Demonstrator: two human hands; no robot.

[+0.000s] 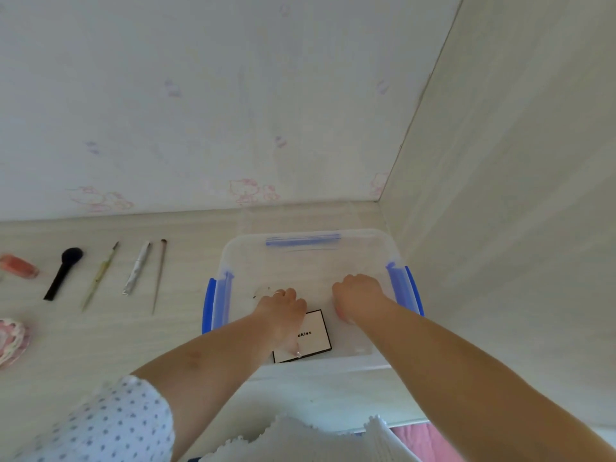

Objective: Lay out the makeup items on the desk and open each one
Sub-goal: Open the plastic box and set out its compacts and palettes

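**Clear plastic bin, both hands down inside it**

Clear plastic storage bin [366,241] with blue clip handles sits at the right end of the pale wood-look desk [186,328], tucked into the corner by the wall. Both hands are reaching down into it. The left hand [281,306] is knuckles-up with a ring on one finger, fingers curled down onto a white box with a black border [316,331] lying on the bin floor; part of a printed word, "ekiss", shows on it. Looks like the thumb sits at the near edge of the box, but I honestly can't tell if it has a proper grip or is just resting there. The right hand [358,298] is also curled, down near the bin's right side, and its fingertips are hidden, so no idea if it's holding anything.

Already lined up on the desk to the left, well apart from the bin: a thin brown brush [159,276], a silver tube [136,268], a yellowish stick tool [100,276], a black powder brush [63,273], and an orange-red bottle [18,265] lying on its side at the far left edge. Below that there's a pink and white round thing [11,341], too blurry to name.
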